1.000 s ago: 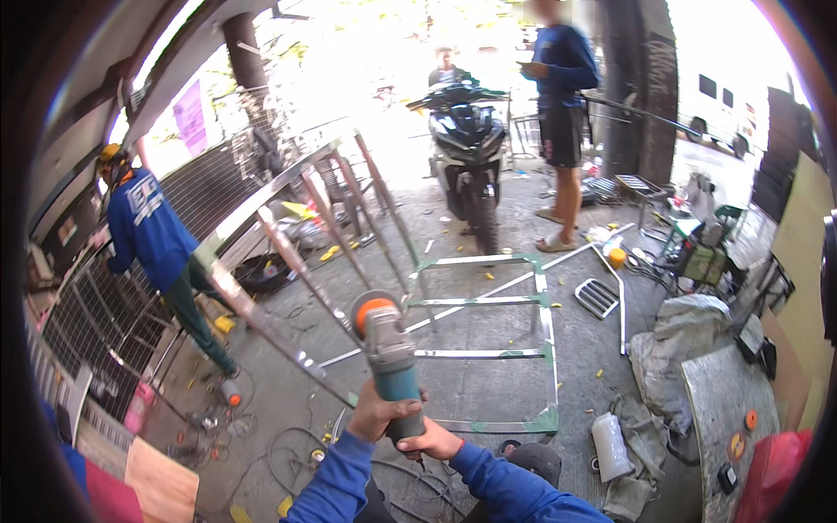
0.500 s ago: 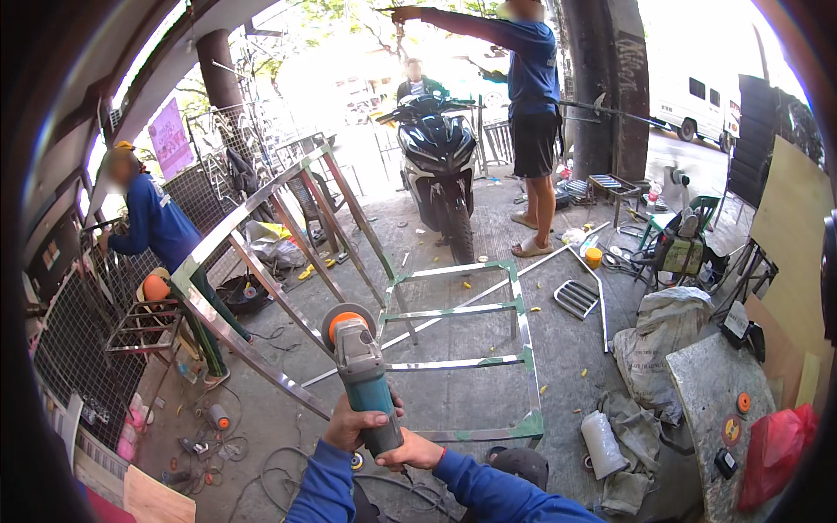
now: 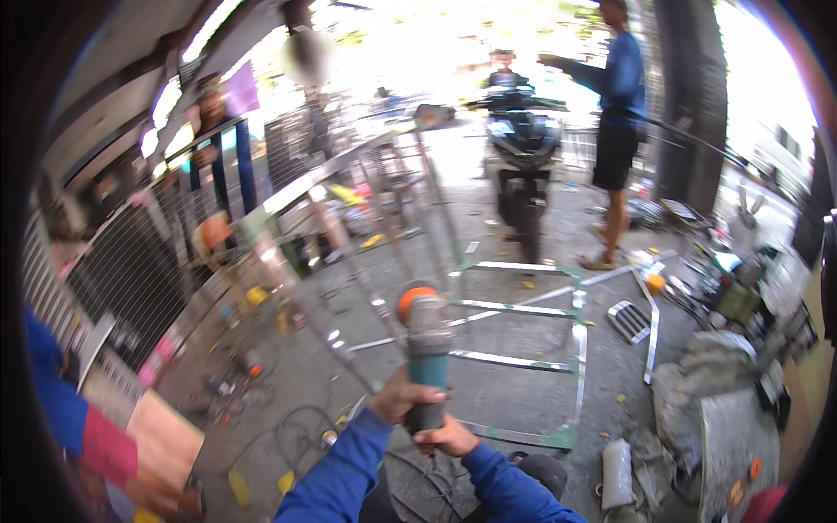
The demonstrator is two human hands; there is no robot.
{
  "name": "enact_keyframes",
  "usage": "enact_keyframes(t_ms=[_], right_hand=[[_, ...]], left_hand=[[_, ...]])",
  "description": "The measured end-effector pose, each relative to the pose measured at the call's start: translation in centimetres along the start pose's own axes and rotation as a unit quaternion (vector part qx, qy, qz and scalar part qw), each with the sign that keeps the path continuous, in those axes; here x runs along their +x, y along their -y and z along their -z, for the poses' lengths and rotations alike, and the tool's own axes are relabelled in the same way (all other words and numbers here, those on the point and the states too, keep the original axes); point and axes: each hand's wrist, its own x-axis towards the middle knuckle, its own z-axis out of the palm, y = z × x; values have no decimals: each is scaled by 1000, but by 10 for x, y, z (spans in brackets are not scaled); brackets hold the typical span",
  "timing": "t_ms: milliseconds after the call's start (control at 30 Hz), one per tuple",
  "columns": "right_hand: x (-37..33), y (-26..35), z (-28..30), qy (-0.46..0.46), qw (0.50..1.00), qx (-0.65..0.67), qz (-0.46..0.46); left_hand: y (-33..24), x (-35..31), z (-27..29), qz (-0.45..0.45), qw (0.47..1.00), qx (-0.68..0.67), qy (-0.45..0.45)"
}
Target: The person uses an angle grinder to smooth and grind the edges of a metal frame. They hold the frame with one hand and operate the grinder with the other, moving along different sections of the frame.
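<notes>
Your left hand [image 3: 399,397] and right hand [image 3: 453,435] gripped the angle grinder [image 3: 429,349]; at its three o'clock was a metal frame [image 3: 514,362].

The angle grinder [image 3: 428,366] is teal and grey, its disc [image 3: 416,297] orange; the sleeves [image 3: 342,462] are plain blue; the ladder-like frame [image 3: 510,360] is silvery (with green corner patches [image 3: 562,438]); the tub [image 3: 655,283] is yellow-orange; the banner [image 3: 242,90] purple.

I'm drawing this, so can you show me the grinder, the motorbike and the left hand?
Grinder [image 3: 428,366], head view: its teal body.
Motorbike [image 3: 525,150], head view: its front panel.
Left hand [image 3: 399,397], head view: back of the hand.
</notes>
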Motion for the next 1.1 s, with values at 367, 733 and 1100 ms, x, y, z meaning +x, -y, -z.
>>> enact_keyframes(t_ms=[367, 733, 1100], right_hand=[[2, -3, -3, 42, 993, 107, -17], [0, -5, -1, 105, 977, 182, -40], [8, -12, 4, 152, 953, 254, -69]], left_hand=[[0, -4, 0, -36, 999, -2, -2], [3, 0, -8, -21, 997, -7, -73], [8, 5, -6, -9, 988, 58, -146]])
